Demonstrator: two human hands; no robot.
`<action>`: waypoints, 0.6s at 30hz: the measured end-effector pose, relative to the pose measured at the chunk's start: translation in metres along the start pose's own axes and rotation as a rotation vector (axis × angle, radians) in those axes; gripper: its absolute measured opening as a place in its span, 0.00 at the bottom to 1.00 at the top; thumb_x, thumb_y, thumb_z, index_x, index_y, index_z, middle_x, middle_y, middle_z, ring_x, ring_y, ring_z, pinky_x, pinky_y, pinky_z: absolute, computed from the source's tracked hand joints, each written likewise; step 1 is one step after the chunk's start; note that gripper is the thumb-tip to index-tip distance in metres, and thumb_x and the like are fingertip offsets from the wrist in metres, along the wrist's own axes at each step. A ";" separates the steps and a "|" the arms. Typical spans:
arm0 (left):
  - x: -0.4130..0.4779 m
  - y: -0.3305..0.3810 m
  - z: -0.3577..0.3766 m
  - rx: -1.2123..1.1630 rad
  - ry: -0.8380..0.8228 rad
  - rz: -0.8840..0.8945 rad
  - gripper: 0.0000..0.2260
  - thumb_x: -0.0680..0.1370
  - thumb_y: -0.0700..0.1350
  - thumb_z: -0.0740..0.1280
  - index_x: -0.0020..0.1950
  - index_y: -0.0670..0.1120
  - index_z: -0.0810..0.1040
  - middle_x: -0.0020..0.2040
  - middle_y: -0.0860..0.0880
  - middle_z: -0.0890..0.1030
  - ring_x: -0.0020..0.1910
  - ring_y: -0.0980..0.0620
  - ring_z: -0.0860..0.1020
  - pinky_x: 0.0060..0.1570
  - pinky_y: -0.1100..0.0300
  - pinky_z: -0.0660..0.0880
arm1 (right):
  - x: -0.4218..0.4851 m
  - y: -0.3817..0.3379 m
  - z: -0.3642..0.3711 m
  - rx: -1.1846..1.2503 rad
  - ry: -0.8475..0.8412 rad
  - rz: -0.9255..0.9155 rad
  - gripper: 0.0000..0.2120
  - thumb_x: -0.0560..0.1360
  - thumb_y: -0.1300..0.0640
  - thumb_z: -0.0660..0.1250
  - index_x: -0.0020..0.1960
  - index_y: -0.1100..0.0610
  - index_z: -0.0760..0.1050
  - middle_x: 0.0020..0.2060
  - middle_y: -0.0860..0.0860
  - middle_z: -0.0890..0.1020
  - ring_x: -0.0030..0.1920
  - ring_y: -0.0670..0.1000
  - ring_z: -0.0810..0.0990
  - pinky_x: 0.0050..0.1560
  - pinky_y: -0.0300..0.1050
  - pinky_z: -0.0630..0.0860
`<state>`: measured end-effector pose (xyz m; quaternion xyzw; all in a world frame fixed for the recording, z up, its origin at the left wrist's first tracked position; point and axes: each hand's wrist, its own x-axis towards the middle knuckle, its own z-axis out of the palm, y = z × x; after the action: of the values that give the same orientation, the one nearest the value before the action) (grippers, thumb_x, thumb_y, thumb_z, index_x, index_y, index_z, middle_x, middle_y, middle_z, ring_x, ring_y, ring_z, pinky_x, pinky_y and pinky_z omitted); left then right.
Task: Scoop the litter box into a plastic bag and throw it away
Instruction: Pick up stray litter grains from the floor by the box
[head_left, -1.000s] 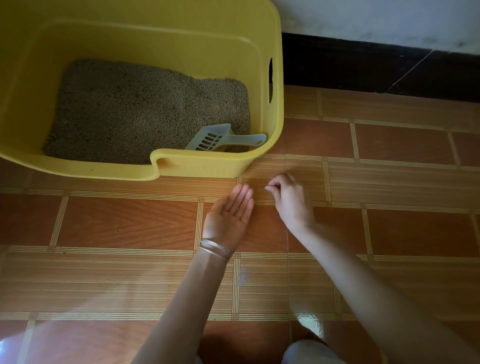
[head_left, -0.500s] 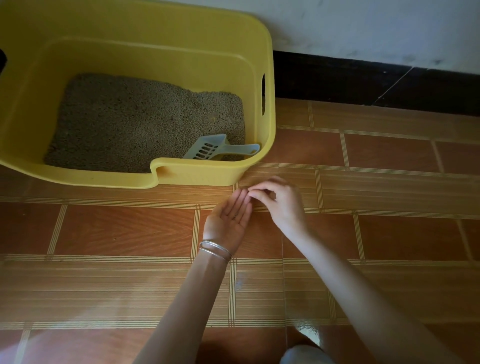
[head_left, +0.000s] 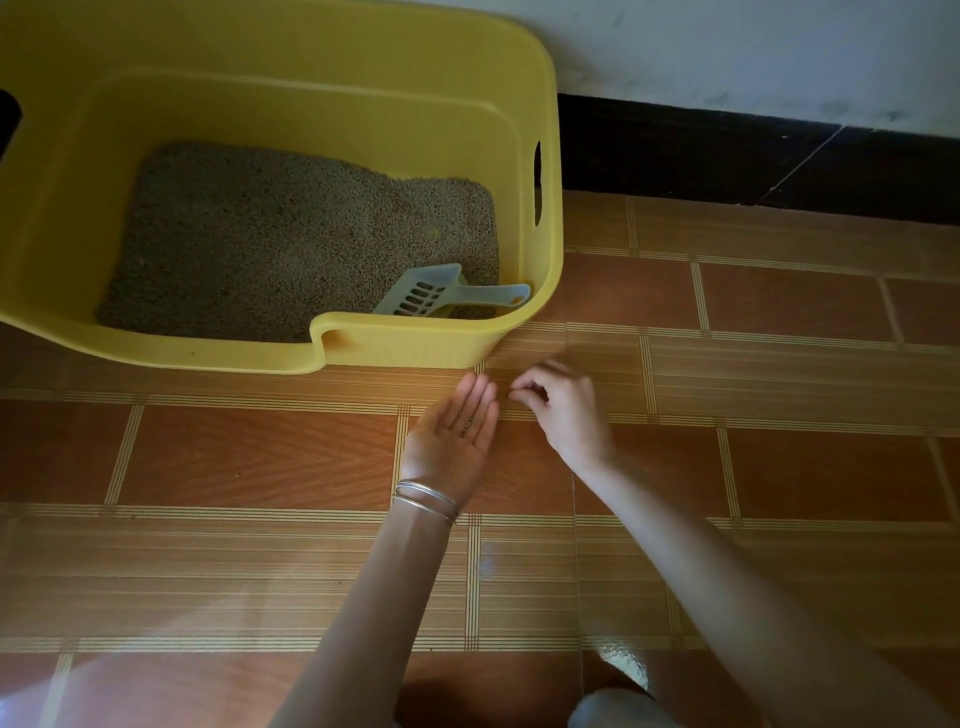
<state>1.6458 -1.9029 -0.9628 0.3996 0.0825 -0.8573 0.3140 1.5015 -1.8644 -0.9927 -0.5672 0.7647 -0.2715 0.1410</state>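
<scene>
A yellow litter box (head_left: 415, 353) stands on the tiled floor at the upper left, holding grey-brown litter (head_left: 291, 249). A pale grey slotted scoop (head_left: 441, 297) lies in its near right corner, handle pointing right. Just in front of that corner, my left hand (head_left: 452, 441) lies palm up with straight fingers and a few dark specks on the palm. My right hand (head_left: 566, 410) hovers beside its fingertips, thumb and forefinger pinched together. Whatever is between them is too small to see.
The box sits close to a white wall with a black baseboard (head_left: 727, 156). Orange-brown floor tiles (head_left: 779, 467) stretch to the right and toward me. Two thin bangles (head_left: 426, 500) circle my left wrist. A pale knee (head_left: 613, 712) shows at the bottom edge.
Half a second ago my right fingertips were over my left fingertips; now they have drawn back to the right, pinched. My left hand stays palm up in place.
</scene>
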 end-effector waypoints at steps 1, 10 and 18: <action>0.000 0.000 0.000 0.002 0.002 0.000 0.15 0.81 0.41 0.53 0.56 0.36 0.77 0.54 0.40 0.80 0.56 0.46 0.77 0.61 0.54 0.70 | -0.001 0.000 0.000 -0.019 0.003 -0.008 0.03 0.68 0.59 0.74 0.41 0.57 0.81 0.39 0.51 0.82 0.35 0.51 0.81 0.35 0.50 0.78; -0.002 -0.011 0.009 0.043 0.045 -0.002 0.14 0.81 0.41 0.54 0.51 0.36 0.77 0.51 0.40 0.80 0.53 0.45 0.78 0.57 0.53 0.72 | 0.002 -0.032 -0.025 0.352 -0.023 0.076 0.02 0.70 0.61 0.72 0.43 0.57 0.82 0.39 0.46 0.83 0.41 0.42 0.80 0.44 0.31 0.73; -0.002 -0.003 0.010 0.017 -0.006 -0.029 0.15 0.81 0.41 0.53 0.54 0.35 0.77 0.51 0.40 0.81 0.54 0.45 0.78 0.55 0.53 0.72 | 0.009 0.001 -0.040 0.302 0.020 0.232 0.05 0.69 0.60 0.73 0.45 0.58 0.83 0.42 0.50 0.85 0.40 0.37 0.79 0.46 0.28 0.71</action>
<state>1.6388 -1.9039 -0.9554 0.3984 0.0799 -0.8636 0.2985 1.4767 -1.8630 -0.9600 -0.4451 0.7769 -0.3705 0.2472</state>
